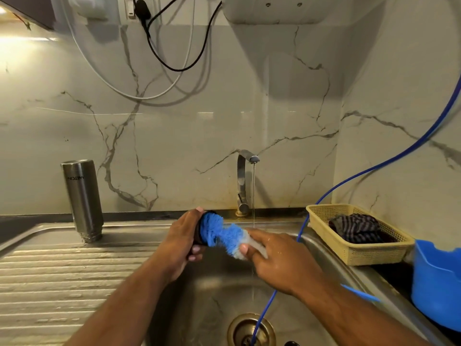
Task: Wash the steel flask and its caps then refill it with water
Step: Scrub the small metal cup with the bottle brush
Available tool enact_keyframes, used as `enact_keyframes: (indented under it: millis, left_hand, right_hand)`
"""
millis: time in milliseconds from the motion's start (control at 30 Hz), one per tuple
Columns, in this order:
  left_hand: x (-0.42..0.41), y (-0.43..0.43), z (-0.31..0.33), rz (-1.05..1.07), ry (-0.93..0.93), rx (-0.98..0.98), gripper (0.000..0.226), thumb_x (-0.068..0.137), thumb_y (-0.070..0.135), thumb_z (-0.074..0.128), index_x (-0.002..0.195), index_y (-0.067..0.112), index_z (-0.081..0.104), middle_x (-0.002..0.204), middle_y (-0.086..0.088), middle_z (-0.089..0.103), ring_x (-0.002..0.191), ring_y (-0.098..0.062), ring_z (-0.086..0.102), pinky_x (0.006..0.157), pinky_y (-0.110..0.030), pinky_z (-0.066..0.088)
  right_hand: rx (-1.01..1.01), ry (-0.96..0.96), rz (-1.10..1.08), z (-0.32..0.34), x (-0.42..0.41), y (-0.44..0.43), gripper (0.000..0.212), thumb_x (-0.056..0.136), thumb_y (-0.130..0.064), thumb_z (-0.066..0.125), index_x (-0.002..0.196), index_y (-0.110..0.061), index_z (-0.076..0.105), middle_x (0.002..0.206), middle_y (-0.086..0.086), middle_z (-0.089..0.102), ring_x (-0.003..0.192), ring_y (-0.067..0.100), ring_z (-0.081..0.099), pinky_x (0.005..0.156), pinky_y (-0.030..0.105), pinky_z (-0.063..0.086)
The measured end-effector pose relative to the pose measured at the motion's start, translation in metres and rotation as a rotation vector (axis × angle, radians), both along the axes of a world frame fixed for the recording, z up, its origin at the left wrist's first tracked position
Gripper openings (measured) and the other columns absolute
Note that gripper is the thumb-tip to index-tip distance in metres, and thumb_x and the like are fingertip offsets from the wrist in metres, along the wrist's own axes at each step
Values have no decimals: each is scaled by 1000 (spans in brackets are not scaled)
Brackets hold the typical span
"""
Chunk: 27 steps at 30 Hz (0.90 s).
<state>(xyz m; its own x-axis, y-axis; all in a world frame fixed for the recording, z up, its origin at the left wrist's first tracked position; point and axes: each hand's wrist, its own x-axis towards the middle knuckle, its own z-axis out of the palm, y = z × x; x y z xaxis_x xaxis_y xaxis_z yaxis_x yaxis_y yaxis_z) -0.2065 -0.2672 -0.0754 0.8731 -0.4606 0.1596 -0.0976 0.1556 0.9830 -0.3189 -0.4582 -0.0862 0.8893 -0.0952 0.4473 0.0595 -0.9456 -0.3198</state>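
The steel flask (83,198) stands upside down on the draining board at the left, mouth down. Over the sink bowl my left hand (183,242) grips a dark round cap (199,233), mostly hidden by my fingers and by bristles. My right hand (275,258) holds a blue and white bottle brush (224,234) whose bristles press into the cap. A thin stream of water runs from the steel tap (243,181) just behind the brush.
The steel sink (217,295) has a ridged draining board (50,275) on the left and a drain (250,329) at the bottom. A blue hose (389,161) runs down into the drain. A yellow basket (359,253) with a striped cloth and a blue tub (436,283) stand at the right.
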Motion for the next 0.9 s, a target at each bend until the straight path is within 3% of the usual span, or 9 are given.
enact_keyframes:
  millis: [133, 267, 367, 467, 533, 667, 733, 833, 900]
  left_hand:
    - [-3, -5, -2, 80, -46, 106, 35, 102, 48, 47, 108, 18, 64, 72, -6, 55, 48, -10, 37, 41, -24, 30]
    - [-7, -4, -8, 125, -101, 413, 33, 101, 55, 46, 111, 27, 63, 90, -14, 63, 54, -11, 44, 43, -22, 36]
    - [-8, -3, -8, 129, -58, 499, 39, 100, 58, 47, 109, 23, 64, 87, -12, 63, 50, -8, 41, 42, -21, 34]
    - [-11, 1, 4, 50, 50, 499, 53, 98, 60, 48, 106, 10, 66, 78, -12, 62, 44, -6, 35, 38, -19, 28]
    - [-10, 7, 13, -36, 122, 440, 62, 96, 62, 48, 99, 3, 65, 71, -11, 59, 42, -7, 30, 35, -19, 24]
    - [-16, 3, 17, -4, 188, 114, 55, 96, 58, 53, 96, 4, 60, 71, -12, 54, 44, -8, 28, 39, -19, 23]
    - [-20, -4, 12, 117, 113, 38, 54, 96, 58, 56, 105, 6, 61, 81, -10, 61, 50, -9, 39, 43, -22, 32]
    - [-21, -8, 0, 319, -223, 350, 44, 89, 62, 62, 112, 24, 58, 98, -3, 70, 70, -12, 61, 58, -31, 52]
    - [-15, -6, -4, 360, -406, 577, 32, 86, 57, 70, 104, 33, 59, 97, 3, 68, 83, -12, 65, 69, -33, 56]
  right_hand:
    - [-304, -37, 52, 14, -5, -1, 88, 87, -78, 50, 155, -51, 1, 130, -10, 42, 96, 7, 51, 78, 26, 49]
    - [-622, -365, 134, 15, -3, -8, 61, 79, -52, 77, 133, -40, 51, 104, -5, 57, 82, 11, 55, 71, 25, 38]
    - [-665, -457, 126, 6, 5, -8, 49, 81, -44, 79, 126, -39, 60, 106, 0, 63, 91, 17, 60, 82, 38, 48]
    - [-618, -408, 42, 1, 10, -7, 43, 90, -46, 67, 131, -35, 59, 107, 1, 65, 93, 19, 62, 81, 40, 48]
    - [-531, -329, 27, 2, 9, -3, 42, 101, -52, 44, 135, -32, 58, 98, -3, 66, 84, 15, 62, 73, 34, 44]
    - [-247, -135, 65, 4, 9, 14, 59, 106, -60, 13, 136, -32, 55, 89, -10, 66, 76, 6, 60, 60, 22, 39]
    - [-205, -10, 75, 3, 9, 19, 65, 101, -69, 12, 131, -28, 53, 86, -7, 63, 75, 7, 61, 62, 23, 47]
    - [-248, 216, 69, 1, 4, 22, 84, 86, -87, 38, 138, -22, 43, 106, 0, 67, 89, 16, 64, 81, 37, 56]
    - [-353, 213, 61, 4, -1, 24, 71, 93, -64, 57, 145, -22, 34, 115, 2, 65, 96, 20, 64, 82, 37, 54]
